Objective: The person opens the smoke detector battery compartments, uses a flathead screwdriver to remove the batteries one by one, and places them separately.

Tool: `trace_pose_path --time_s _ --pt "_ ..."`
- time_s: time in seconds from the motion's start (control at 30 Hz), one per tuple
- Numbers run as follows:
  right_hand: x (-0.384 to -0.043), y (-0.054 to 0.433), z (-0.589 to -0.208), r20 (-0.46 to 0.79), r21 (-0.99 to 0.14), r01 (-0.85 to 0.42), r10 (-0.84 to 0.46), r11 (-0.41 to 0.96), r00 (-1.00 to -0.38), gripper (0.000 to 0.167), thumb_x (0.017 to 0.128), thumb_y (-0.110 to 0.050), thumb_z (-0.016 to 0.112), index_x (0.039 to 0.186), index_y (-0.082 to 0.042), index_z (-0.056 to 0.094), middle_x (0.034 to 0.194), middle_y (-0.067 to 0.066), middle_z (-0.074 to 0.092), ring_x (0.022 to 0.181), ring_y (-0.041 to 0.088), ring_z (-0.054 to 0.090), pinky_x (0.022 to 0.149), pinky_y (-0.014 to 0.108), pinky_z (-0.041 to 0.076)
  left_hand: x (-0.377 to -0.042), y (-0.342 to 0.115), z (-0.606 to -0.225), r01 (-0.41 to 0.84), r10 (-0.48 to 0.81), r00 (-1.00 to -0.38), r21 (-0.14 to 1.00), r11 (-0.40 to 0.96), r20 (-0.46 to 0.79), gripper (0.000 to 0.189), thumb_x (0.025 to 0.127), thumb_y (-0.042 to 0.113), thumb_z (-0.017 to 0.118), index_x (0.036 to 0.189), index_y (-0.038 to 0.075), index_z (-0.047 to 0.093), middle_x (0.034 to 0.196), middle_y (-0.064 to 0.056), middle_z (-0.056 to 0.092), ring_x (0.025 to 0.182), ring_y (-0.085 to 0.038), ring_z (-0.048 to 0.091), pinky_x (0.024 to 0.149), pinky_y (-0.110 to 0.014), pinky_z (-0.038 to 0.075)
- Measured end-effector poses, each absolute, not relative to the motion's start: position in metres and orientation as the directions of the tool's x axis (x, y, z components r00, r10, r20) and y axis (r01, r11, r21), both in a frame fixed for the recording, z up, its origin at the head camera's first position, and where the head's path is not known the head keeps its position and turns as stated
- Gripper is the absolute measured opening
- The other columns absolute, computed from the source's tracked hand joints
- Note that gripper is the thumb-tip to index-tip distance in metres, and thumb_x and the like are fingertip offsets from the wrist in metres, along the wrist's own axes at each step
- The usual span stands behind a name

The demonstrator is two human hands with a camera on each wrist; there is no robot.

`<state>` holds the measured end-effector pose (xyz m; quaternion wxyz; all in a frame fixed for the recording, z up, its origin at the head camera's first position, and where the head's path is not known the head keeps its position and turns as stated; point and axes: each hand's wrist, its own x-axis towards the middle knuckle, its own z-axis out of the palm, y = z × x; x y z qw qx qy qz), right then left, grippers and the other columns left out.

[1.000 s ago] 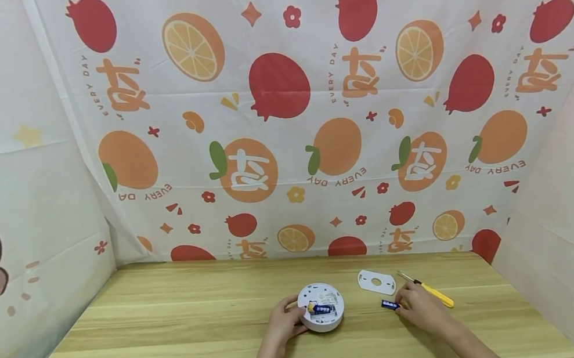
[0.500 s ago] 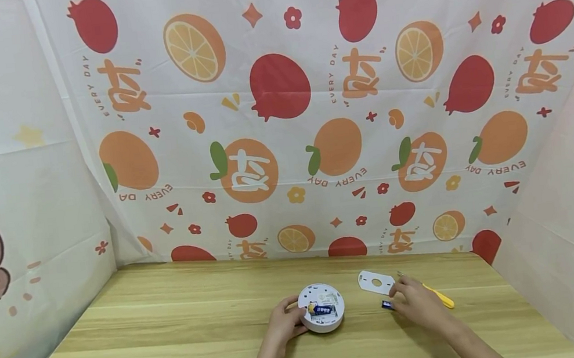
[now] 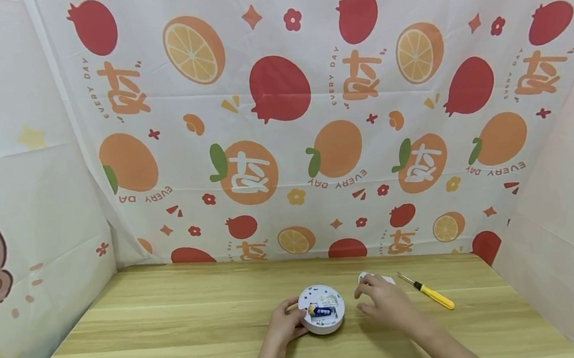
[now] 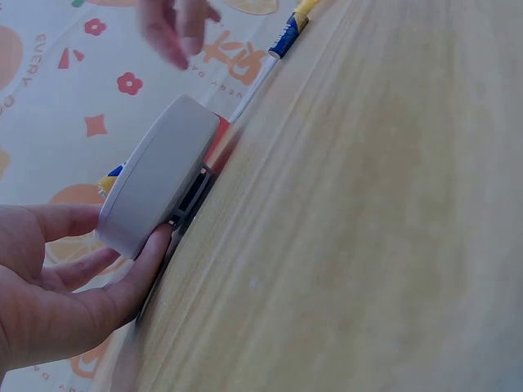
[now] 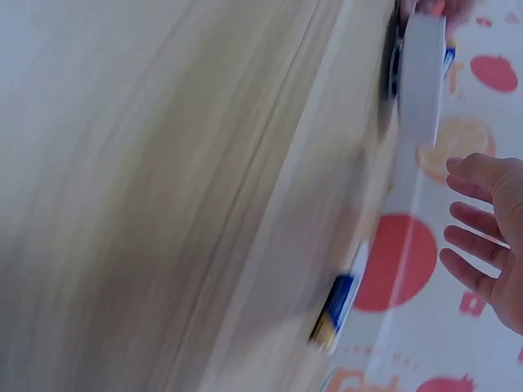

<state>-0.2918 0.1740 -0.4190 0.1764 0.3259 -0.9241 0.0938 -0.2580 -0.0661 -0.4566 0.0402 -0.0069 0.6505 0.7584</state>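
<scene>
My left hand [image 3: 283,320] grips the edge of a round white smoke detector [image 3: 334,321], with the thumb and fingers on opposite faces in the left wrist view. A blue battery [image 3: 325,311] with a yellow end lies at the compartment in its upturned face. To its right, my right hand [image 3: 386,304] hovers over the table with spread, slightly bent fingers and nothing in them. A second blue-and-yellow battery [image 5: 337,304] lies on the table in the right wrist view; the right hand hides it in the head view.
Behind the right hand is a white mounting plate [image 3: 388,280], partly covered by it. A screwdriver [image 3: 437,297] with a yellow handle lies at the right on the wooden table [image 3: 177,330]. Printed cloth hangs along the back and sides.
My right hand has come away from the loose battery and moved left toward the smoke detector, uncovering the screwdriver. The left hand and the detector have stayed in place.
</scene>
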Motion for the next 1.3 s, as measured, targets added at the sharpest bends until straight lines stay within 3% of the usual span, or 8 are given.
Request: trace_pose_path --time_s 0.2,0.4,0.63,1.03,1.3 --pt "-0.290 0.147 -0.420 0.394 -0.024 -0.709 -0.645 0.705 -0.654 0.011 0.078 -0.022 0.072 0.084 -0.018 0.065 0.094 -0.004 0.055 0.085 0.013 0.053 0.061 0.025 0.049 -0.258 -0.066 -0.457 -0.069 0.049 -0.997 0.986 -0.154 -0.062 0.049 0.085 -0.001 0.050 0.128 -0.018 0.033 0.109 -0.031 0.053 0.080 -0.022 0.058 0.071 -0.036 0.054" --pt "-0.291 0.130 -0.422 0.372 0.002 -0.720 -0.669 0.694 -0.644 0.012 0.077 -0.026 0.074 0.083 -0.019 0.065 0.095 -0.005 0.055 0.090 0.014 0.052 0.065 0.026 0.049 -0.257 -0.065 -0.455 -0.070 0.051 -0.997 0.986 -0.150 -0.063 0.049 0.085 0.000 0.050 0.128 -0.018 0.034 0.110 -0.031 0.053 0.082 -0.023 0.058 0.071 -0.036 0.054" --pt "-0.294 0.122 -0.429 0.394 0.112 -0.732 -0.706 0.672 -0.588 0.017 0.074 -0.029 0.075 0.081 -0.019 0.064 0.095 -0.004 0.055 0.087 0.014 0.051 0.064 0.024 0.048 -0.258 -0.065 -0.457 -0.073 0.052 -0.996 0.985 -0.155 -0.065 0.049 0.085 -0.001 0.050 0.127 -0.018 0.034 0.109 -0.031 0.053 0.081 -0.023 0.059 0.071 -0.036 0.054" --pt "-0.300 0.117 -0.430 0.396 0.080 -0.761 -0.721 0.644 -0.569 0.021 0.073 -0.029 0.077 0.082 -0.018 0.062 0.098 -0.004 0.055 0.088 0.013 0.052 0.069 0.024 0.049 -0.258 -0.065 -0.457 -0.065 0.054 -0.997 0.987 -0.147 -0.058 0.047 0.086 0.000 0.051 0.126 -0.018 0.035 0.107 -0.029 0.054 0.080 -0.022 0.059 0.070 -0.035 0.054" --pt "-0.301 0.118 -0.431 0.445 0.125 -0.790 -0.746 0.600 -0.496 0.016 0.073 -0.022 0.076 0.080 -0.016 0.063 0.096 -0.002 0.056 0.086 0.013 0.052 0.070 0.026 0.049 -0.259 -0.064 -0.458 -0.071 0.053 -0.997 0.985 -0.159 -0.063 0.046 0.086 0.000 0.051 0.126 -0.018 0.035 0.105 -0.026 0.056 0.081 -0.022 0.059 0.069 -0.034 0.054"
